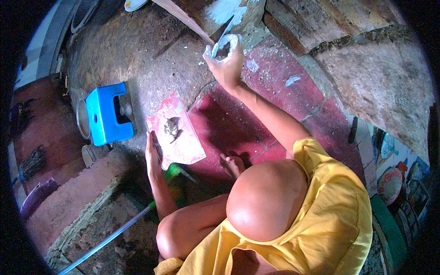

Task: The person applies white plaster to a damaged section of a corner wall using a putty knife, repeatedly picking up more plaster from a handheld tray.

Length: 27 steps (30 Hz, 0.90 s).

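Observation:
My left hand (152, 149) grips the left edge of a pinkish-white flat board (187, 145), its fingers mostly hidden beneath. On the board lies a small grey-white lump of paste (171, 128). Farther ahead, my raised right hand (228, 64) is closed around a thin, pointed bluish spreading blade (223, 33), whose tip points up toward a white smeared patch (227, 11) on the brown surface. White paste coats the thumb and fingers of this hand. The exact kind of blade is too small to tell.
A blue plastic stool (104, 120) stands at left, beyond a rough concrete ledge (98, 183). Red floor tiles (279, 85) bear white spots. A broom with a blue handle (110, 239) and green head lies by my left knee. Worn wooden boards (330, 23) stand at upper right.

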Motion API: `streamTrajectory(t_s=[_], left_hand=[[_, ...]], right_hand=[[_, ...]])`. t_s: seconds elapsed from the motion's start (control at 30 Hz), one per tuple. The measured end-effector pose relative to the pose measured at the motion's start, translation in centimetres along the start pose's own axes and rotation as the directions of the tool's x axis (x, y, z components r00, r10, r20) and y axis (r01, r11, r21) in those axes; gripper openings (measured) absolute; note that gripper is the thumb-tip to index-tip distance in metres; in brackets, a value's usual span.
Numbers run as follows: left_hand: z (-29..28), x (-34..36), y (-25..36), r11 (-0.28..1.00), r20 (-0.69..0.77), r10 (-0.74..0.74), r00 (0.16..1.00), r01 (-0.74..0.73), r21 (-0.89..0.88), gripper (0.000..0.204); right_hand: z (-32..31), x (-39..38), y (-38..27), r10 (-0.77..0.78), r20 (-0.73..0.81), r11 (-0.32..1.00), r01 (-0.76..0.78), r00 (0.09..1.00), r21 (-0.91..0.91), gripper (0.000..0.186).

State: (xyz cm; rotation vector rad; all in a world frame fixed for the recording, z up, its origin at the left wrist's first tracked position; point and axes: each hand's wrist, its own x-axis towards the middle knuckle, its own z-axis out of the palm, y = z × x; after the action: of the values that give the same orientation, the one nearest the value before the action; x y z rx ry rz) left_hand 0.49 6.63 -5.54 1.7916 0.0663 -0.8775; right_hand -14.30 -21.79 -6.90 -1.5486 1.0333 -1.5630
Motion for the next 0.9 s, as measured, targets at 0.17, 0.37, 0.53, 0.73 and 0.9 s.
streamTrajectory(t_s=[0.17,0.37,0.53,0.73,0.9], left_hand=[[1.3,-1.1,1.3,0.998,-0.027,-0.039,0.999,0.041,0.047,0.046],[1.9,-1.3,1.3,0.998,0.015,-0.055,0.998,0.055,0.029,0.045],[0.0,-0.2,0.4,1.0,0.038,-0.003,0.999,0.002,0.026,0.048],[0.0,0.1,-0.2,0.997,0.024,-0.006,1.0,0.004,0.078,0.049],[-1.2,1.5,-1.1,0.998,0.05,-0.013,0.999,0.009,0.064,0.047]], right_hand=[[-3.1,-1.5,2.3,0.19,-0.004,0.972,-0.187,0.982,0.145,0.028],[-5.7,0.2,5.3,0.065,-0.092,0.979,-0.082,0.994,-0.188,0.029],[-3.2,0.3,3.3,0.115,0.029,0.949,-0.101,0.993,-0.298,0.046],[-2.2,-0.3,3.3,0.031,0.086,0.965,-0.008,0.996,-0.262,0.049],[-0.7,-1.9,0.2,-0.014,0.134,0.981,0.039,0.991,-0.192,0.036]])
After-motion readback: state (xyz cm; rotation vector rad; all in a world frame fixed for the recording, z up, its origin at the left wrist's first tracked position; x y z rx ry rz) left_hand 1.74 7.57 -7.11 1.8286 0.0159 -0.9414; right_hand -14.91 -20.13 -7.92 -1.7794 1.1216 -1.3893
